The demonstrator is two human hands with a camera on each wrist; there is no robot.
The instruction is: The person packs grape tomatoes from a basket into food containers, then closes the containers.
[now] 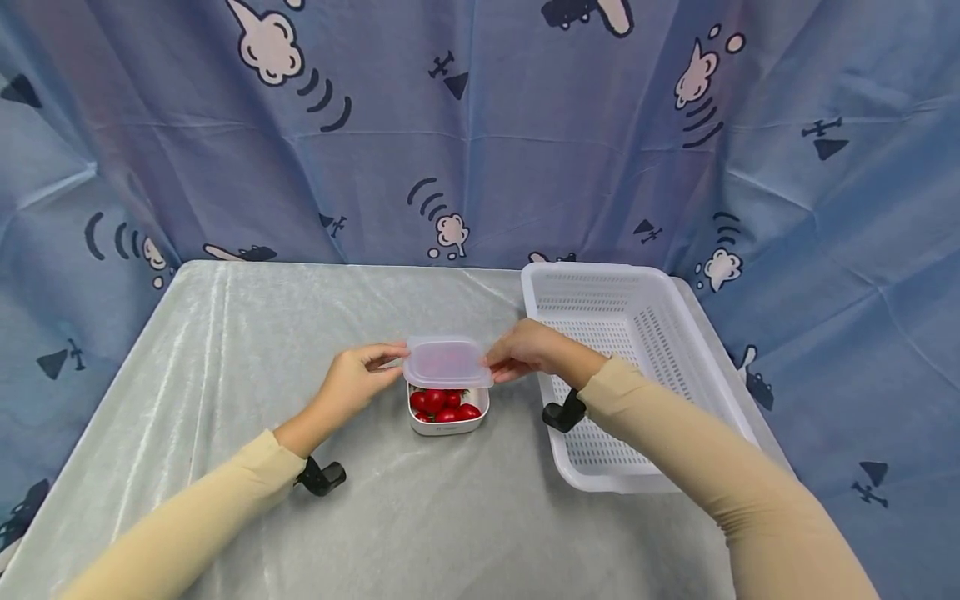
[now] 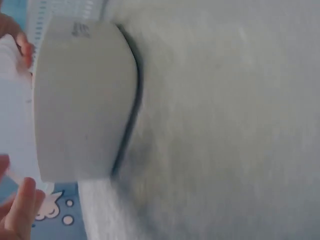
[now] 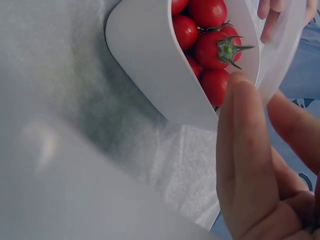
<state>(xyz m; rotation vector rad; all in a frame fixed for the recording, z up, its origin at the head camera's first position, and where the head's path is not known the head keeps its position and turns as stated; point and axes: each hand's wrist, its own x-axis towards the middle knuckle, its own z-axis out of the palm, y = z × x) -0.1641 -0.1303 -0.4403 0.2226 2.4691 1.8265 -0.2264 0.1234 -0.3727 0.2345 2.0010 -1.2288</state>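
Observation:
A white food container (image 1: 448, 427) stands mid-table with several cherry tomatoes (image 1: 435, 402) inside, one showing its green stem in the right wrist view. Over its far part, tilted, is a translucent plastic lid (image 1: 447, 363). My left hand (image 1: 362, 373) pinches the lid's left end between thumb and fingers. At the opposite end, my right hand (image 1: 523, 350) pinches the lid too. The near part of the container is uncovered. In the left wrist view the container's outer wall (image 2: 85, 100) hides the tomatoes.
A white perforated plastic basket (image 1: 600, 479) stands on the right of the table, partly behind my right forearm. Grey cloth covers the table (image 1: 247, 350). A blue patterned curtain (image 1: 480, 142) hangs behind and at both sides.

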